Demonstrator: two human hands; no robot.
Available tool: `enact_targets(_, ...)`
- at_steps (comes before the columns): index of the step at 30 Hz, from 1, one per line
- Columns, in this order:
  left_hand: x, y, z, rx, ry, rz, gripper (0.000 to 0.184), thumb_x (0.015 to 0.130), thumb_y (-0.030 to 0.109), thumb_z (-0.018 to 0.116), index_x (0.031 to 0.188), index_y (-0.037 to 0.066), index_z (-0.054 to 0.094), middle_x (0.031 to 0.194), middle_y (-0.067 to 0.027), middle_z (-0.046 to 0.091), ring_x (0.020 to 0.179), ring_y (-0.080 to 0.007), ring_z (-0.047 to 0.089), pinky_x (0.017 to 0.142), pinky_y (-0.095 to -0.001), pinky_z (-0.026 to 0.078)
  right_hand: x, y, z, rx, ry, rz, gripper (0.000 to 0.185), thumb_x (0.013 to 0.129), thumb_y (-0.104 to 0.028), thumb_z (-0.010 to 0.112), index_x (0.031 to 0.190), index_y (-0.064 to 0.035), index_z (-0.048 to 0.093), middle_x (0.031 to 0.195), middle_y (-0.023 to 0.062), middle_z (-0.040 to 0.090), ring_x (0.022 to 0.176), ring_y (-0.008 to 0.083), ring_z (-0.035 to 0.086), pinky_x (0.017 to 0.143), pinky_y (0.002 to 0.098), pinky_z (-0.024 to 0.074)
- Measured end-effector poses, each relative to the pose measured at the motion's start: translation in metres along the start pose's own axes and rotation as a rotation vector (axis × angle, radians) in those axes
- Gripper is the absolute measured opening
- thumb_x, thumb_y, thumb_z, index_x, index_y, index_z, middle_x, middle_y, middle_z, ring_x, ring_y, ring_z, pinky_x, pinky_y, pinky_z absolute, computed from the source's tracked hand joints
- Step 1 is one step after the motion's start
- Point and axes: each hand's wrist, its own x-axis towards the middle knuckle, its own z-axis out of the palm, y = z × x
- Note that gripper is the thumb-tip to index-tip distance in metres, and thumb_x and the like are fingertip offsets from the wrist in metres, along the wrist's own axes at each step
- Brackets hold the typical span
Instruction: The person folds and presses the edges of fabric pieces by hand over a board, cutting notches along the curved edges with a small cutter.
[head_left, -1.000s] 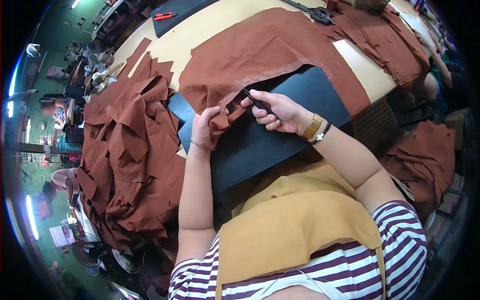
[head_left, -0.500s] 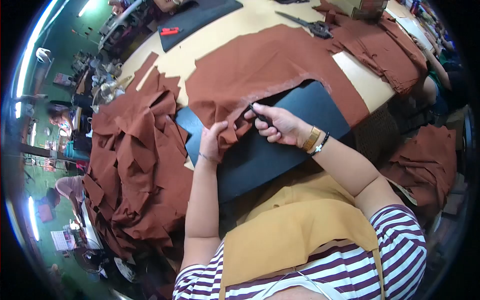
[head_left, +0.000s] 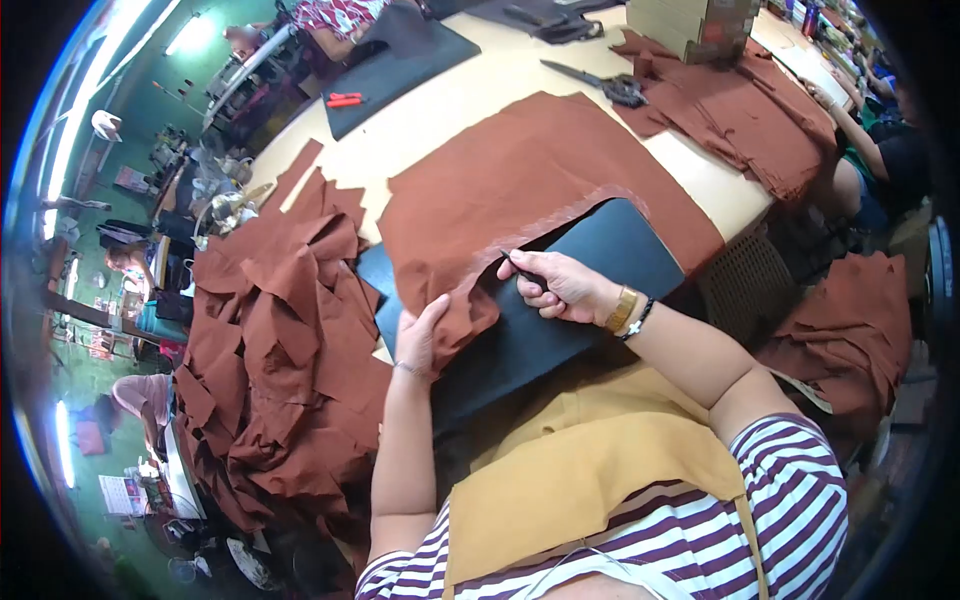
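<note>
A person (head_left: 403,460) in a striped shirt (head_left: 700,520) and mustard apron (head_left: 590,480) pinches brown cloth (head_left: 540,160) with the left-hand grip (head_left: 420,335) while the right-hand grip (head_left: 565,287) holds a small dark tool (head_left: 526,272) at the cloth's pale-marked edge; dark scissors (head_left: 625,91) lie beyond on the desk (head_left: 505,65), heaped fabric (head_left: 285,345) at left.

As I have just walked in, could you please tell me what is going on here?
A person in a mustard apron is working on a rust-brown cloth. The left hand grips a bunched part of it, while the right hand holds a small dark tool close to the cloth's edge. The cloth lies partly over a dark board and partly on the pale table. A heap of brown pieces sits to the left, and large scissors lie beyond the cloth.
</note>
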Motion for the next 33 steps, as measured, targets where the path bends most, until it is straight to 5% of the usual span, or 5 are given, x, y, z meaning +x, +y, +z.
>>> enact_targets(4,-0.075,0.015,-0.034,0.007,0.167,0.009,0.046,0.093,0.009,0.057,0.136,0.005,0.042,0.123,-0.0124,0.057,0.109,-0.0197,0.06,0.079,-0.0331,0.055,-0.041,-0.005,-0.011,-0.17,0.079,-0.033,0.036,0.103,-0.038,0.043,0.114,-0.0059,0.056,0.066,-0.0042,0.043,0.049,0.0025,0.034,0.039,0.0172,0.0268)
enact_targets(10,-0.071,0.068,-0.029,1.187,0.288,0.748,0.055,0.088,0.005,0.06,0.14,0.009,0.044,0.147,-0.0161,0.038,0.135,-0.0266,0.039,0.107,-0.0392,0.035,-0.063,-0.015,-0.036,0.03,0.183,-0.099,0.041,0.101,-0.043,0.045,0.117,-0.0057,0.055,0.069,-0.0046,0.045,0.05,0.003,0.035,0.041,0.0162,0.0291)
enact_targets(16,0.065,0.029,0.062,1.287,-0.569,0.655,0.042,0.093,0.021,0.06,0.133,0.012,0.053,0.147,-0.0164,0.041,0.137,-0.0356,0.037,0.109,-0.0461,0.035,-0.048,-0.006,-0.036,0.21,0.198,-0.166,0.038,0.101,-0.043,0.047,0.116,-0.0076,0.052,0.069,-0.0045,0.046,0.052,0.0034,0.038,0.042,0.0161,0.0291)
enact_targets(24,0.079,0.008,0.028,1.677,-0.214,0.337,0.066,0.09,0.047,0.056,0.148,0.024,0.035,0.159,-0.0106,0.019,0.148,-0.0324,0.013,0.113,-0.0624,0.015,-0.066,-0.022,-0.053,0.183,0.268,-0.157,0.038,0.103,-0.041,0.042,0.12,-0.0085,0.052,0.071,-0.0042,0.041,0.052,0.0031,0.035,0.04,0.0154,0.027)
enact_targets(33,0.08,-0.008,0.061,1.375,-0.152,0.956,0.016,0.082,0.026,0.071,0.093,0.015,0.073,0.096,-0.0026,0.067,0.085,-0.0245,0.063,0.077,-0.036,0.052,-0.026,-0.026,-0.036,0.225,0.103,0.011,0.033,0.102,-0.04,0.045,0.114,-0.0112,0.055,0.073,-0.0048,0.045,0.055,0.0026,0.036,0.043,0.0141,0.0298)
